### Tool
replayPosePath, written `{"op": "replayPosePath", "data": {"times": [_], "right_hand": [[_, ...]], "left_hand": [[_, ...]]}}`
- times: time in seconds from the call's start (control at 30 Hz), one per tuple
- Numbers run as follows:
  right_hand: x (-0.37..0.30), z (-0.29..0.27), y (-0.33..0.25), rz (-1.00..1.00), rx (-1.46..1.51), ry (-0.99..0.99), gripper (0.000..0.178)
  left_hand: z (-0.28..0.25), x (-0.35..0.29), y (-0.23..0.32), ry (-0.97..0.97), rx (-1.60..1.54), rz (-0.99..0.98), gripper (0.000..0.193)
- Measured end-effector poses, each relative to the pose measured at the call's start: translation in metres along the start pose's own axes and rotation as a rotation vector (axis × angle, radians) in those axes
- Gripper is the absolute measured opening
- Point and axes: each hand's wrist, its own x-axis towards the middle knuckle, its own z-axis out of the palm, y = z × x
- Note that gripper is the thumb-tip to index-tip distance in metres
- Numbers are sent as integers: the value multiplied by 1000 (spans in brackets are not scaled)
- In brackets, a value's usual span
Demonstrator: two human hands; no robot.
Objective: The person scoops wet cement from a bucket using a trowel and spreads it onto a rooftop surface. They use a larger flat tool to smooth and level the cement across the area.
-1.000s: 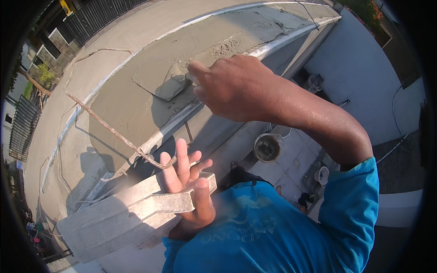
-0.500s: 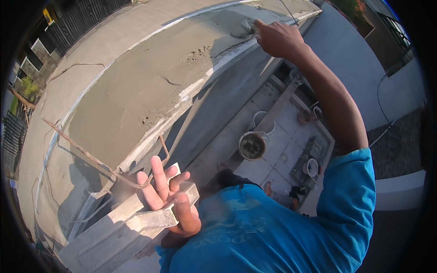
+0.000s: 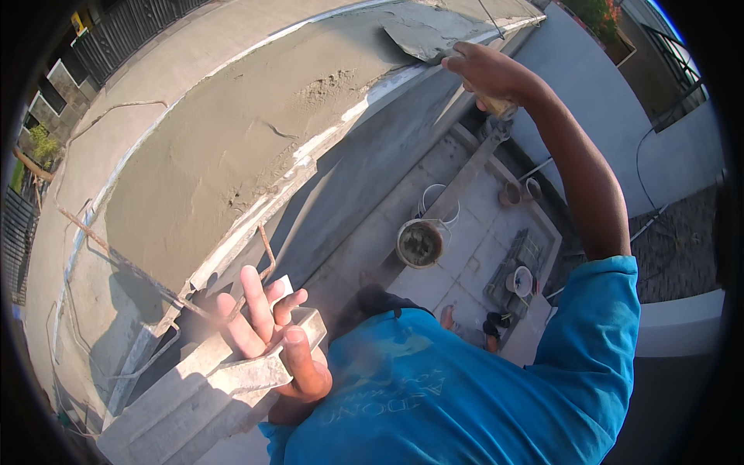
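Observation:
My right hand (image 3: 496, 74), at the upper right, grips the wooden handle of a trowel (image 3: 407, 37). Its grey blade is smeared with mortar and lies at the far end of a band of wet mortar (image 3: 225, 147) on the curved ledge. At the lower left, my left hand (image 3: 271, 333) rests around the end of a pale grooved beam (image 3: 178, 395), thumb on one side and fingers stretched apart. Beside those fingers runs a bent rusty steel rod (image 3: 128, 263). Part of the left palm is hidden by the beam's edge.
Below the wall, a bucket of mortar (image 3: 419, 244) stands beside a plank. Another bucket (image 3: 522, 280) and small pots (image 3: 511, 194) are on the tiled floor. Bent rods stick out at the ledge's left end. A dark gate (image 3: 132, 35) lies beyond.
My right hand has moved slightly right and tilted, so the trowel's blade and handle show more fully. The whole view has shifted a little; my left hand keeps its place on the beam.

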Motion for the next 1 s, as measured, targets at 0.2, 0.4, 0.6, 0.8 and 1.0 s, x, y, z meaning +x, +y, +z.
{"op": "replayPosePath", "data": {"times": [0.2,0.4,0.6,0.8,1.0], "right_hand": [[-56,32,-97,-168,-67,-87,44],[-92,71,-134,-509,-164,-85,50],[-137,80,-172,-573,-399,-135,33],[-99,66,-127,-510,-547,82,32],[-36,32,-57,-241,-641,163,36]], "left_hand": [[-5,2,-1,-52,-33,-25,80],[-8,1,-1,-102,-74,-30,82],[-10,2,-4,-79,-27,4,81],[-8,2,-8,2,3,16,81],[-8,-5,-16,76,14,47,78]]}}
